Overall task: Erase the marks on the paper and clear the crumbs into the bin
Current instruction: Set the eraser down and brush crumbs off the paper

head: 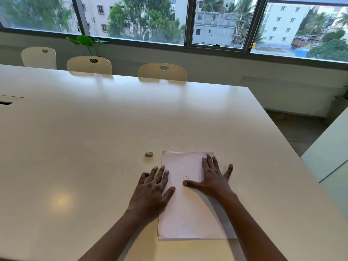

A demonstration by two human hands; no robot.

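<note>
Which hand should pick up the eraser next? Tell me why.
Left, probably. The eraser lies left of the paper, just beyond the left hand; the right hand rests flat on the paper's right side.

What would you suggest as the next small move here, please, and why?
Probably lift the left hand and reach forward to the eraser, which lies untouched on the table left of the paper. Small dark marks show on the sheet between the thumbs, both hands lie flat holding nothing, and the right hand can hold the sheet down.
</note>
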